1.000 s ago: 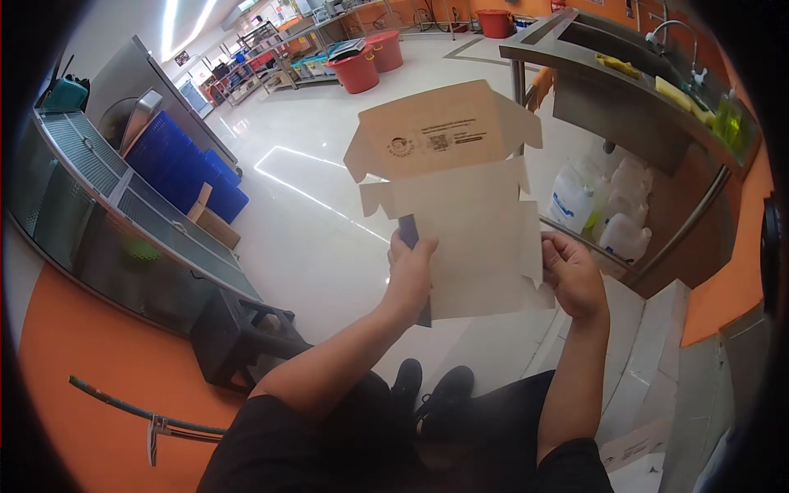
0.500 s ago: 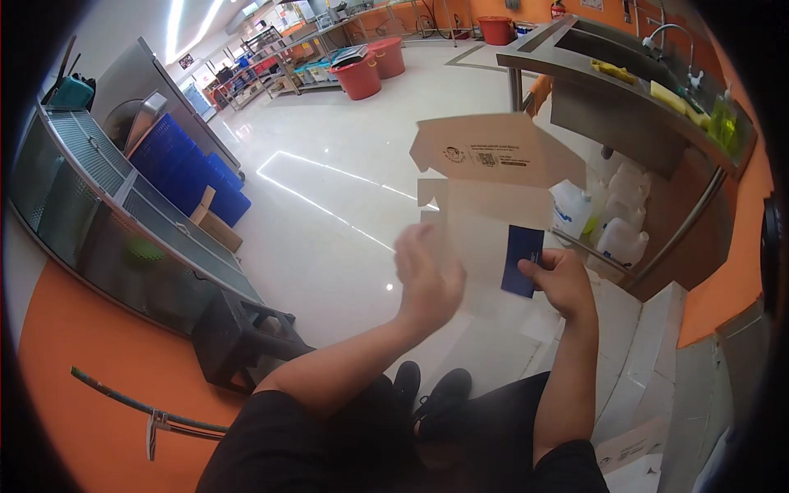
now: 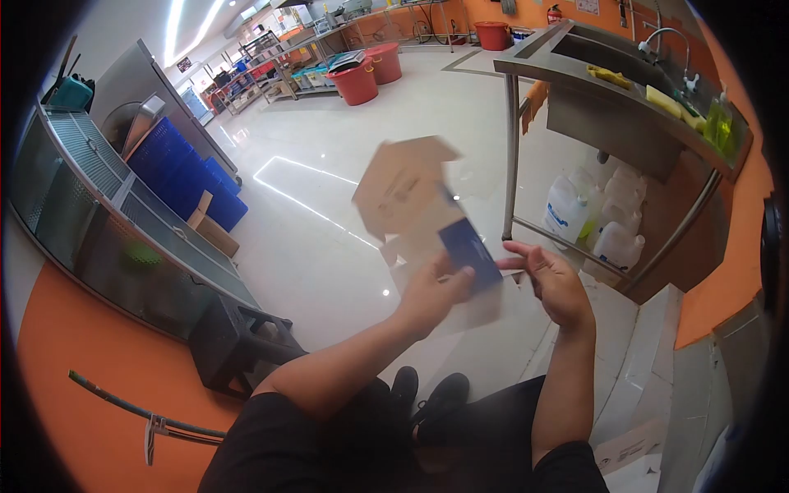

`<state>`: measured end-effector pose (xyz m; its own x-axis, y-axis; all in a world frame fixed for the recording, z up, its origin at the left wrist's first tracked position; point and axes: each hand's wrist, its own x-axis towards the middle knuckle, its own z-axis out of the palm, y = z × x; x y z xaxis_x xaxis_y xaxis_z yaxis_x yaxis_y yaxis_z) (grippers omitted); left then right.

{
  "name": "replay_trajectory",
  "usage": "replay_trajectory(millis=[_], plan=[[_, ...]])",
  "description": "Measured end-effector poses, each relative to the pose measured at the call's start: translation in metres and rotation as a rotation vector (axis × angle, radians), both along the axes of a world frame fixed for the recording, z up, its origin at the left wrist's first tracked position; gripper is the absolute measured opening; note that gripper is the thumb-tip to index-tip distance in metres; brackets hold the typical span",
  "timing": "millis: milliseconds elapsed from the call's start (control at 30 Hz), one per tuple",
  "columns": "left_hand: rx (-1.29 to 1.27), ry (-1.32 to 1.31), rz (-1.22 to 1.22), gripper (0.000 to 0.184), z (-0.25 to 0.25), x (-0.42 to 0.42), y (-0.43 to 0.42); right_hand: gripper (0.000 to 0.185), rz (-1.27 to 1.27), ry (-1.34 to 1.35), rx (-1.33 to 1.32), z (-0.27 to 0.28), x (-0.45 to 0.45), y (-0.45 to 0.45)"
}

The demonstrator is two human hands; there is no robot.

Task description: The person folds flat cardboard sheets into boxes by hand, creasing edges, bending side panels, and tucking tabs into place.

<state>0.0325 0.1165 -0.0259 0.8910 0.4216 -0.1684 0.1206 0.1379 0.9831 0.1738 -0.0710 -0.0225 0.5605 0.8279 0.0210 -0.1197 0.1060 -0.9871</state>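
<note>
In front of me is an unfolded cardboard box [image 3: 403, 185], brown with dark print on its upper flap and tilted to the left. Its lower end is blurred. My left hand [image 3: 436, 292] grips it from the left side, thumb over the dark blue panel [image 3: 471, 251]. That panel lies across the cardboard; whether it is printed on or a separate piece I cannot tell. Just right of the panel, my right hand [image 3: 551, 283] has its fingers stretched out and apart, the fingertips at the panel's right edge.
A steel sink [image 3: 608, 62] stands at right, with plastic jugs [image 3: 616, 242] beneath. Blue crates [image 3: 185, 172] and a black stool [image 3: 238, 345] are at left. Red tubs [image 3: 355, 82] sit farther back. Another printed cardboard piece [image 3: 629, 448] lies lower right.
The cardboard has swung left and tilted. My left hand, loose before, now grips it by the blue panel. My right hand has let go of that panel and spread its fingers.
</note>
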Motion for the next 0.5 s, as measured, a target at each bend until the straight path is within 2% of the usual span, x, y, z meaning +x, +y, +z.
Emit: replay_trajectory(millis=[33, 67, 167, 267, 367, 500], plan=[[-0.068, -0.027, 0.047, 0.03, 0.001, 0.0, 0.004, 0.067, -0.023, -0.017, 0.038, 0.002, 0.0, -0.001], [-0.136, -0.053, 0.094, 0.028, 0.002, 0.001, 0.009, 0.057, 0.025, 0.068, 0.169, -0.001, 0.003, -0.001], [-0.276, -0.084, 0.185, 0.024, 0.009, 0.0, 0.013, 0.045, 0.016, -0.349, 0.237, 0.003, -0.008, 0.001], [-0.338, -0.098, 0.177, 0.023, 0.012, -0.001, 0.014, 0.041, -0.114, -0.821, 0.052, 0.011, -0.013, 0.01], [-0.376, -0.203, 0.16, 0.021, 0.019, -0.003, 0.012, 0.037, -0.126, -0.775, 0.072, 0.011, -0.017, 0.013], [-0.339, -0.272, 0.065, 0.029, 0.027, -0.006, 0.009, 0.039, -0.189, -0.785, 0.142, 0.013, -0.025, 0.012]])
